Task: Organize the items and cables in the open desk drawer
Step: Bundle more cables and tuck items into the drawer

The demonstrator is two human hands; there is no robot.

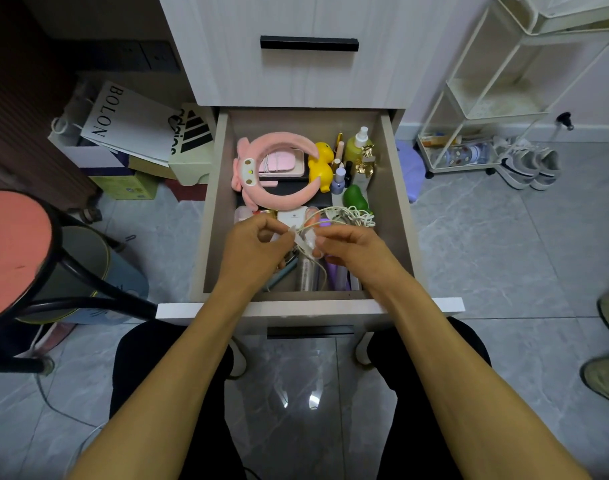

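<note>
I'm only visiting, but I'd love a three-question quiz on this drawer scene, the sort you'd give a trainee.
1. True or false: the drawer is shut.
2. Which toy sits nearer the drawer's back wall: (a) the yellow duck or (b) the green toy?
3. What do the left hand and right hand hold between them?

Key:
1. False; it is pulled out.
2. (a), the duck.
3. The white cable, whose bundled part trails toward the drawer's right side.

l hand (253, 249) pinching | r hand (348, 249) pinching | fingers (325, 239) nearly touching
</note>
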